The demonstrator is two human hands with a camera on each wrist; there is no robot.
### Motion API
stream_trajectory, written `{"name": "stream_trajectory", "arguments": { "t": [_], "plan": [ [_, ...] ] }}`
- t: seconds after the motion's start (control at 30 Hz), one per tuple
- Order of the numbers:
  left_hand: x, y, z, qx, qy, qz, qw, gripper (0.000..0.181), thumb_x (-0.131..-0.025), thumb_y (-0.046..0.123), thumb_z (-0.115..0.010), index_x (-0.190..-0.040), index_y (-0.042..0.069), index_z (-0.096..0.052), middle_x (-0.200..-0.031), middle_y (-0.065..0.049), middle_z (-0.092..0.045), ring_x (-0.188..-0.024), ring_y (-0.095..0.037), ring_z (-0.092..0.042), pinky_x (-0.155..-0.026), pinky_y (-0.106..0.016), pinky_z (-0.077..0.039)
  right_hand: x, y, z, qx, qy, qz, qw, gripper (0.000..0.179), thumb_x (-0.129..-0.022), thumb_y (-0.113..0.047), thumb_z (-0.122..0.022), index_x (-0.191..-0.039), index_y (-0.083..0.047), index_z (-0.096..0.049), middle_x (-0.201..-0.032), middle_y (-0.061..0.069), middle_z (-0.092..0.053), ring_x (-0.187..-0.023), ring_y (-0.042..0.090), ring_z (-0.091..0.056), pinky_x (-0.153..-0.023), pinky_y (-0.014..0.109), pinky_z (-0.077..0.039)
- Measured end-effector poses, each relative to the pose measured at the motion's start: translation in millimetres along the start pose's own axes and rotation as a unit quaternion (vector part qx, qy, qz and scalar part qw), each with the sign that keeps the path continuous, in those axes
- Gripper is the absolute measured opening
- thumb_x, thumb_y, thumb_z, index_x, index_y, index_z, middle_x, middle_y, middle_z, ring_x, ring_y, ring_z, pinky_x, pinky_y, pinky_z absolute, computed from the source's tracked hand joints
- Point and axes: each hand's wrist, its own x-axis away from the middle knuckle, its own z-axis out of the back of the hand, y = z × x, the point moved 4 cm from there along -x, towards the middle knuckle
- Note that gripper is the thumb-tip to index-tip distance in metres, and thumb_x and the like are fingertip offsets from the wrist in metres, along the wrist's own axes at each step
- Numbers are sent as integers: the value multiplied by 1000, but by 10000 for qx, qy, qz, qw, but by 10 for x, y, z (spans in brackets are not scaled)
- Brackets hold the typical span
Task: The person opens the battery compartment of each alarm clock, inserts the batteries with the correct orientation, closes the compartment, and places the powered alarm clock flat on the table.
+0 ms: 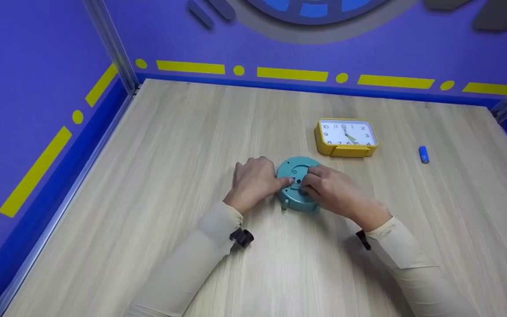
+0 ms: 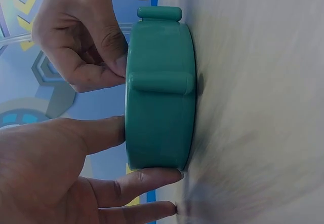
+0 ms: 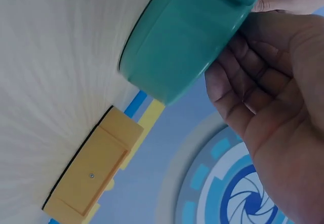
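A round teal alarm clock (image 1: 295,203) lies on the table, its back with small holes and a black knob facing up, its stubby feet towards me. My left hand (image 1: 255,181) steadies it from the left. In the left wrist view, that thumb (image 2: 104,135) presses the back while a finger (image 2: 144,183) lies along the side. Across from it, my right hand (image 1: 335,190) has curled fingers, thumb and fingertips pinched together at the clock's back. What small part they pinch is hidden. The right wrist view shows the teal clock's side (image 3: 172,41) beside the curled right fingers (image 3: 235,89).
Behind the teal clock stands a yellow rectangular alarm clock (image 1: 349,151), face tilted up. A small blue cylinder (image 1: 424,154), like a battery, lies on the wooden table (image 1: 183,145) to the right. Blue-purple panels (image 1: 280,57) border the table's back and left.
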Motion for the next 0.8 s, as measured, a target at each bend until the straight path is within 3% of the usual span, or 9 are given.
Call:
{"name": "stream_trajectory", "arguments": {
  "t": [0.27,0.57,0.67,0.8],
  "plan": [
    [-6,1,-5,-84,-13,-18,10000,56,-91,66,-74,-77,15,-55,-80,-1,-51,-78,-22,-51,-94,-51,-43,-7,-77,41,270,-74,124,9995,10,-93,-1,-80,-98,3,-73,-89,11,-69,-81,24,-63,-80,38,-61],
    [-4,-9,0,-50,61,-41,10000,58,-89,67,-75,-77,15,-56,-79,0,-52,-77,-21,-52,-88,-47,-44,-33,-200,23,1349,-28,421,9900,20,-86,-2,-88,-96,5,-73,-86,13,-71,-80,25,-65,-81,38,-60],
    [-3,-16,-1,-33,92,-53,9999,58,-89,68,-76,-77,15,-55,-79,0,-53,-76,-21,-52,-87,-46,-44,-29,-174,18,1169,-14,377,9924,19,-86,-1,-87,-97,5,-73,-87,13,-71,-81,25,-66,-82,38,-60],
    [-3,-13,3,-15,108,-89,9999,57,-89,67,-76,-77,15,-55,-78,0,-52,-76,-21,-52,-86,-46,-43,-11,-74,17,387,-39,91,9992,18,-88,-3,-86,-101,4,-74,-92,12,-71,-85,25,-65,-83,39,-60]
  ]
}}
